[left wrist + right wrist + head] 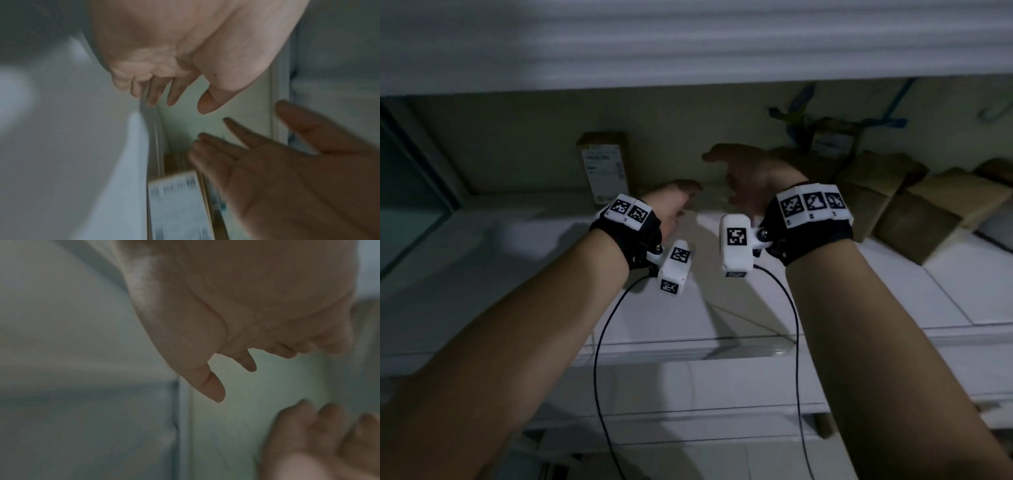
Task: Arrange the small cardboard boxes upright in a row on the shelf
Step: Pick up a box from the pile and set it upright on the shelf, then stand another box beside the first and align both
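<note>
One small cardboard box [604, 168] with a white label stands upright at the back of the white shelf [524, 246]; it shows blurred in the left wrist view [176, 209]. My left hand [681, 198] hovers just right of it, fingers relaxed and holding nothing [179, 99]. My right hand [736, 178] is raised beside the left, palm turned inward, fingers spread and empty [234, 379]. Several more cardboard boxes [893, 195] lie tumbled in a heap on the shelf to the right of that hand. Another labelled box [828, 140] sits behind the heap.
The shelf above [688, 41] hangs low over the hands. A side panel [410, 178] closes the shelf at the left. Blue strapping [801, 109] hangs on the back wall at the right. Two thin black cables [599, 342] trail down from the wrist cameras.
</note>
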`<state>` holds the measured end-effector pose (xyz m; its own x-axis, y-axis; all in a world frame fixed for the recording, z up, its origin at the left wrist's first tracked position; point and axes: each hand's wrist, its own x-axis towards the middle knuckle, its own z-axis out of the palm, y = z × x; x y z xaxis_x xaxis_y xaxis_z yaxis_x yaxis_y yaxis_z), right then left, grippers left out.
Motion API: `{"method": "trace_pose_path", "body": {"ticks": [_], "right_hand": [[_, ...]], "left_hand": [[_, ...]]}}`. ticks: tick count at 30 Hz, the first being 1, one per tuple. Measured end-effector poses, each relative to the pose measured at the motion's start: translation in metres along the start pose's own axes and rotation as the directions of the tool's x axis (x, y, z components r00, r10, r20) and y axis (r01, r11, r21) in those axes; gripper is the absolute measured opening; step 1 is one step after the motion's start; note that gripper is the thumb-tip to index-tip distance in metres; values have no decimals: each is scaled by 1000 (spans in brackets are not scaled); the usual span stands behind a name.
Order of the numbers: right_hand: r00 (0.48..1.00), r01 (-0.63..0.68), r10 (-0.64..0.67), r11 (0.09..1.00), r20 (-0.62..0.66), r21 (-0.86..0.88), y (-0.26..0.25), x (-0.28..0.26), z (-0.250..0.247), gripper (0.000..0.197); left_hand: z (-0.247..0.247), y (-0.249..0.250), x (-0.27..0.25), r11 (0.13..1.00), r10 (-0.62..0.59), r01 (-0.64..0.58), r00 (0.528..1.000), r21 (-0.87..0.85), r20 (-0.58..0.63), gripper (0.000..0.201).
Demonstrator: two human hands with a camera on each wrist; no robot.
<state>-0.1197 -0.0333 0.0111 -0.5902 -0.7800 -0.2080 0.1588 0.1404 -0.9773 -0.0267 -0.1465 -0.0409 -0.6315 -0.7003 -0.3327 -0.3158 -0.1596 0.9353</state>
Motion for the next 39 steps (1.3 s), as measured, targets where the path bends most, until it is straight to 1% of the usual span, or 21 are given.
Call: {"method": "trace_pose_path", "body": {"ticks": [1, 3, 5, 6, 7, 8, 10, 11, 14, 16, 18, 20, 21, 23, 26, 31, 34, 35, 37, 38, 39], "right_hand": [[999, 36, -36, 999, -19, 3, -2, -1, -10, 58], [995, 83, -79, 995, -67, 59, -3, -7, -36, 36], [985, 120, -93, 975, -146, 188, -6, -24, -55, 14], [979, 148, -107, 960, -174, 239, -7, -34, -64, 10], [972, 177, -129, 951, -196, 253, -7, -44, -73, 11], [962, 217, -158, 938, -222, 272, -7, -51, -82, 11], [928, 291, -205, 920, -311, 263, -6, -66, -95, 3], [913, 314, -211, 910, -350, 271, -4, -73, -103, 7], [863, 409, -298, 886, -407, 220, 5, -88, -117, 21], [850, 412, -312, 896, -423, 166, 13, -90, -121, 15], [826, 392, -260, 903, -501, 178, 20, -92, -122, 12], [797, 386, -237, 907, -555, 167, 28, -91, -124, 17], [786, 385, -232, 909, -573, 161, 32, -90, -126, 21], [777, 356, -200, 921, -596, 156, 36, -93, -122, 24], [783, 303, -178, 946, -596, 116, 40, -92, -120, 17], [800, 191, -53, 967, -598, 170, 33, -88, -113, 12], [833, 117, -32, 986, -552, 119, 27, -79, -98, 22], [842, 89, -14, 990, -540, 114, 25, -74, -89, 27], [881, 51, -4, 995, -474, 86, 24, -64, -68, 23], [906, 33, 0, 997, -424, 72, 24, -58, -55, 24], [923, 13, 9, 998, -385, 55, 24, -53, -43, 31]], "left_hand": [[16, 4, 3, 1000, 19, -19, 999, 12, 28, 15], [46, 13, 3, 994, 53, -62, 993, 85, 109, 13], [70, 22, 1, 986, 102, -123, 980, 113, 171, 18], [81, 26, 0, 983, 122, -145, 975, 114, 187, 19], [90, 30, -2, 979, 145, -171, 968, 115, 204, 17], [98, 32, -1, 976, 156, -184, 962, 114, 224, 22], [113, 34, 4, 965, 197, -234, 944, 118, 265, 42], [119, 34, 6, 955, 236, -276, 926, 104, 293, 46], [131, 31, 9, 902, 287, -392, 859, 183, 424, 49], [133, 27, 17, 826, 301, -476, 825, 302, 477, 43], [135, 27, 24, 796, 300, -497, 820, 345, 488, 27], [137, 31, 24, 771, 310, -512, 821, 379, 479, 22], [136, 33, 21, 751, 310, -515, 828, 414, 468, 24], [135, 34, 16, 710, 282, -510, 838, 486, 467, 38], [130, 33, 15, 665, 276, -516, 842, 540, 464, 53], [89, 30, 18, 717, 326, -505, 852, 480, 409, 59], [55, 20, 22, 823, 276, -404, 899, 399, 341, 67], [44, 14, 23, 868, 248, -358, 913, 343, 325, 71], [23, 1, 27, 960, 184, -238, 935, 151, 305, 74], [13, -4, 26, 984, 159, -177, 939, 31, 304, 68], [4, -7, 23, 990, 138, -123, 941, -67, 308, 57]]}}
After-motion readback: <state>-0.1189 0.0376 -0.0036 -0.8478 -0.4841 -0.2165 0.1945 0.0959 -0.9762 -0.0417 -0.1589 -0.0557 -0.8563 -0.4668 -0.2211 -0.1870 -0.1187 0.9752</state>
